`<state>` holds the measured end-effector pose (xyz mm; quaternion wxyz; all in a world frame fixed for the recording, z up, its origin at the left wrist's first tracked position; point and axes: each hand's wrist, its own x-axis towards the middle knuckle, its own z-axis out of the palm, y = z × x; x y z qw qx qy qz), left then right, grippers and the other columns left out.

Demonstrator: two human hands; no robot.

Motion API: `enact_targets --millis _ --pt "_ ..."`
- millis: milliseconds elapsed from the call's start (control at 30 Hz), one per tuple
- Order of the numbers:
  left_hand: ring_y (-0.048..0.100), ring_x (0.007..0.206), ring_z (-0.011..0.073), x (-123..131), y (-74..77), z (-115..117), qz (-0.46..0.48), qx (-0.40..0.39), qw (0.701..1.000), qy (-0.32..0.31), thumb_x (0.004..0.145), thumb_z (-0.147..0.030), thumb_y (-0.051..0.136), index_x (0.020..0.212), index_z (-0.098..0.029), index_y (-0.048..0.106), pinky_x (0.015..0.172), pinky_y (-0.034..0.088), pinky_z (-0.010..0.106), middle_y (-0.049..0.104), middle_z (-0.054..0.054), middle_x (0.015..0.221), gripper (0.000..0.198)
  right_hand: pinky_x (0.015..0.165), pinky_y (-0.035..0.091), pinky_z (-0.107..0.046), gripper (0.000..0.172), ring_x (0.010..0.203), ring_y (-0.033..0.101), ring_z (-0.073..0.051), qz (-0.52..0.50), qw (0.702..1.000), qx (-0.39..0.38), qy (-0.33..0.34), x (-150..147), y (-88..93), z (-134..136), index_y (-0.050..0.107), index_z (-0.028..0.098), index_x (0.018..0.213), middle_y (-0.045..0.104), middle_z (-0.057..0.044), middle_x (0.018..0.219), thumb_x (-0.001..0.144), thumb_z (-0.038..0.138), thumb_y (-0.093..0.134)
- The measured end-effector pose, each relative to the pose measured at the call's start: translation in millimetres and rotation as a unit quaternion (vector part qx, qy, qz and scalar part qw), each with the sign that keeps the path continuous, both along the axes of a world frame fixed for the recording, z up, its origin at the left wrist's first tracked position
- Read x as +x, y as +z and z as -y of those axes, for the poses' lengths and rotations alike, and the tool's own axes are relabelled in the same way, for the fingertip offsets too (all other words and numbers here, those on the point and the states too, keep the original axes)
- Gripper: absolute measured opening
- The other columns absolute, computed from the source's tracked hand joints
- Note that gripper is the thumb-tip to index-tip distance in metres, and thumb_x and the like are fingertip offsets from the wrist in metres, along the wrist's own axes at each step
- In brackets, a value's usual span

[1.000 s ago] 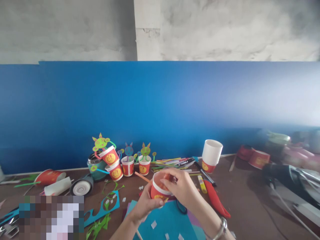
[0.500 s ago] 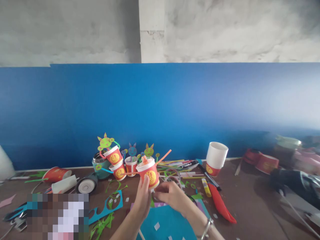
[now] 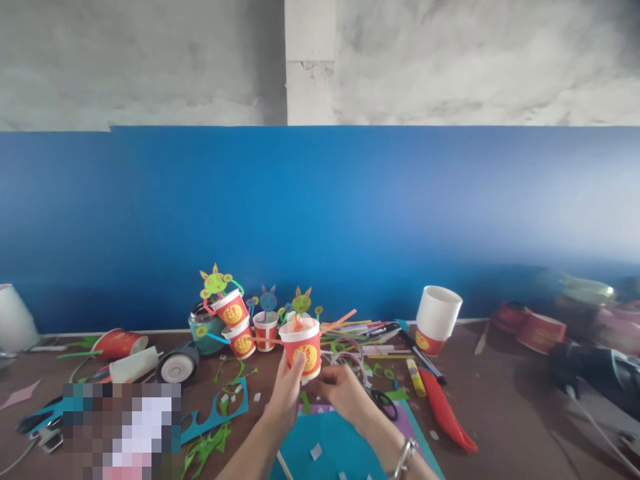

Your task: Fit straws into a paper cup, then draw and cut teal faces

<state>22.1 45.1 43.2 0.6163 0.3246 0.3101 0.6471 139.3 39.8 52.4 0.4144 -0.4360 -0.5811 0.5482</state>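
A red-and-white paper cup (image 3: 307, 353) with a yellow emblem is held upright, slightly tilted, in my left hand (image 3: 289, 387), whose fingers wrap its left side. An orange straw (image 3: 340, 322) sticks out of the cup to the right, another orange straw to the left, and something orange shows inside the rim. My right hand (image 3: 339, 392) is pinched close under the cup's base; what it grips there is hidden. Below both hands lie teal sheets of paper (image 3: 345, 437) with small white pieces on them.
Decorated cups with animal faces (image 3: 233, 315) stand behind on the left. Stacked white cups (image 3: 439, 313), a glue stick (image 3: 415, 377) and a red pouch-like item (image 3: 449, 412) are on the right. Black-handled scissors (image 3: 385, 404) lie beside my right wrist. Paper scraps (image 3: 207, 447) litter the table.
The view has shifted slightly, so the table things appear a little further right. The cup has tipped slightly, showing more of its inside. My right hand stays just beneath it.
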Motion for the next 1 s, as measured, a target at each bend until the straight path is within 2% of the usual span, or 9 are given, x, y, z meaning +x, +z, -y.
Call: enact_targets --millis 133,200,267,333,533,667,800,900,1000 --pt "0.064 0.099 0.0292 -0.9 1.9 0.6 0.010 -0.004 1.000 -0.007 0.065 -0.049 0.075 0.119 -0.015 0.056 0.087 0.048 0.038 0.071 0.013 0.100 0.067 0.049 0.039 -0.023 0.018 0.046 0.051 -0.012 0.042 0.999 0.012 -0.003 8.8 6.1 -2.9 0.073 0.012 0.062 0.065 -0.001 0.053 0.064 0.030 0.070" --pt "0.064 0.099 0.0292 -0.7 3.9 1.7 0.023 -0.006 1.000 -0.018 0.065 -0.050 0.075 0.119 -0.016 0.056 0.087 0.048 0.039 0.070 0.013 0.104 0.067 0.047 0.037 -0.022 0.013 0.048 0.050 -0.012 0.047 0.997 0.033 -0.055 18.4 16.7 -3.6 0.072 0.014 0.064 0.065 0.000 0.055 0.064 0.027 0.070" --pt "0.063 0.102 0.0290 -0.3 5.1 3.1 0.031 0.007 0.999 -0.034 0.067 -0.048 0.074 0.121 -0.018 0.056 0.090 0.046 0.040 0.069 0.013 0.108 0.065 0.046 0.035 -0.021 0.021 0.049 0.049 -0.011 -0.044 0.990 0.028 -0.127 26.7 29.6 -2.7 0.071 0.016 0.082 0.065 0.000 0.062 0.070 0.033 0.068" --pt "0.062 0.103 0.0294 -0.3 5.0 4.6 0.031 0.023 0.998 -0.053 0.069 -0.047 0.073 0.121 -0.018 0.056 0.093 0.045 0.041 0.069 0.013 0.110 0.062 0.048 0.037 -0.021 0.028 0.053 0.050 -0.010 -0.153 0.978 0.020 -0.140 31.3 40.7 -0.6 0.068 0.019 0.092 0.066 0.000 0.071 0.073 0.040 0.067" --pt "0.059 0.109 0.0331 -2.2 0.1 7.8 0.014 0.033 0.994 -0.102 0.064 -0.051 0.075 0.117 -0.018 0.061 0.095 0.042 0.045 0.068 0.014 0.111 0.063 0.047 0.036 -0.020 0.033 0.051 0.049 -0.010 -0.249 0.960 -0.036 -0.121 31.3 47.7 1.6 0.065 0.016 0.071 0.059 0.001 0.060 0.065 0.047 0.075" --pt "0.060 0.106 0.0354 -4.2 0.6 9.0 -0.018 0.049 0.988 -0.147 0.059 -0.051 0.078 0.113 -0.016 0.064 0.093 0.043 0.046 0.070 0.016 0.105 0.066 0.044 0.029 -0.019 0.041 0.044 0.039 -0.006 -0.199 0.976 -0.058 -0.065 38.2 47.5 0.7 0.057 0.015 0.055 0.048 0.005 0.048 0.065 0.051 0.074" --pt "0.062 0.100 0.0335 -6.3 5.3 10.5 -0.050 0.060 0.983 -0.166 0.058 -0.049 0.080 0.117 -0.016 0.061 0.090 0.045 0.044 0.070 0.015 0.104 0.070 0.041 0.024 -0.019 0.045 0.041 0.032 -0.005 -0.101 0.994 -0.014 -0.032 49.4 55.3 0.1 0.055 0.014 0.051 0.044 0.006 0.044 0.068 0.053 0.070" --pt "0.064 0.094 0.0322 -6.6 7.8 11.2 -0.068 0.061 0.981 -0.174 0.057 -0.049 0.080 0.114 -0.015 0.062 0.085 0.047 0.043 0.070 0.015 0.101 0.069 0.040 0.027 -0.019 0.039 0.041 0.037 -0.007 -0.072 0.994 0.028 -0.082 53.9 61.6 0.3 0.061 0.015 0.065 0.050 0.005 0.047 0.070 0.053 0.069" --pt "0.064 0.092 0.0308 -5.2 9.2 11.9 -0.081 0.072 0.976 -0.186 0.055 -0.047 0.082 0.112 -0.015 0.063 0.084 0.047 0.041 0.070 0.014 0.100 0.068 0.047 0.040 -0.022 0.040 0.054 0.054 -0.013 -0.052 0.992 0.046 -0.101 51.8 63.6 1.4 0.066 0.016 0.087 0.063 0.000 0.066 0.068 0.051 0.070"
